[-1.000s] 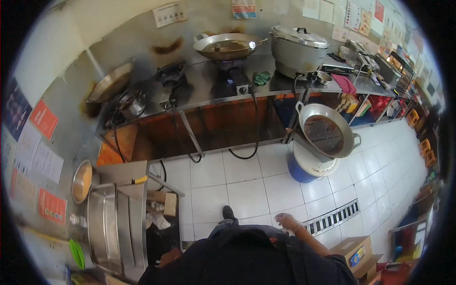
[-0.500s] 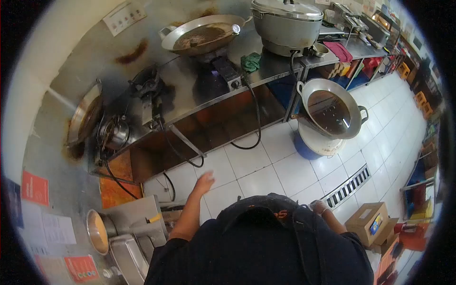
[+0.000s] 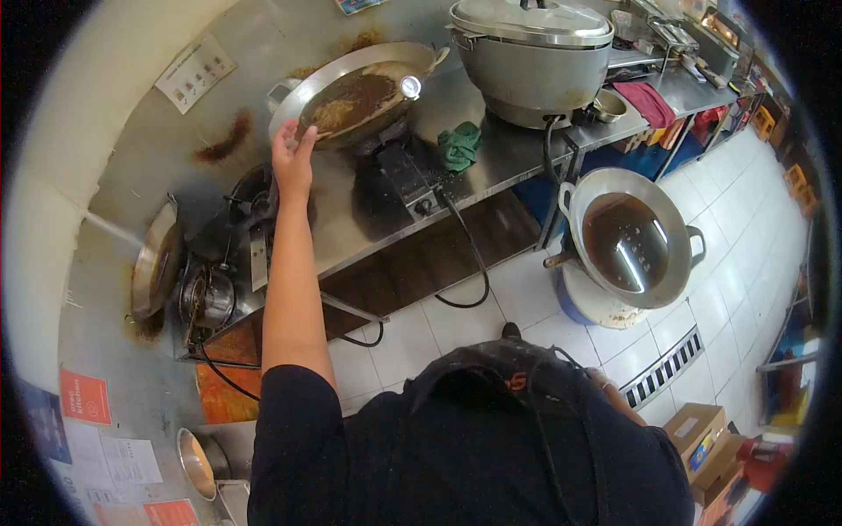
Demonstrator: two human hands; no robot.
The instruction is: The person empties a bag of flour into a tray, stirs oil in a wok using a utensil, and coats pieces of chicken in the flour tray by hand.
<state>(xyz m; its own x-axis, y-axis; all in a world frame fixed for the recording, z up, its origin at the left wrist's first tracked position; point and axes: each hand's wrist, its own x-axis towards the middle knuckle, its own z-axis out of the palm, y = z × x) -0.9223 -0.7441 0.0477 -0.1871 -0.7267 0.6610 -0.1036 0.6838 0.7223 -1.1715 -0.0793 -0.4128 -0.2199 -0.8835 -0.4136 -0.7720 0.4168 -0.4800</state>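
Note:
My left hand (image 3: pixel 292 158) reaches out over the stove counter, thumb and fingers apart, with nothing visible in it. Its fingertips overlap the near left rim of a large wok (image 3: pixel 329 77), just below one of the loop handles. Dark, foamy oil lies in this wok, and a round dial thermometer (image 3: pixel 410 87) shows at its right side. My right hand (image 3: pixel 603 382) is down by my right hip, mostly hidden behind my body, its fingers out of sight.
A second wok (image 3: pixel 682 210) of dark liquid rests on a white-topped bucket (image 3: pixel 605 302) ahead right. On the steel counter (image 3: pixel 351 237) stand a big lidded pot (image 3: pixel 535 74) and a green cloth (image 3: pixel 460 145). Cardboard boxes (image 3: pixel 697 430) are at right, beside a floor drain (image 3: pixel 662 366).
My left hand has risen from low over the floor, forward to the wok's left rim. The view has shifted closer to the counter. My right hand stays by my hip.

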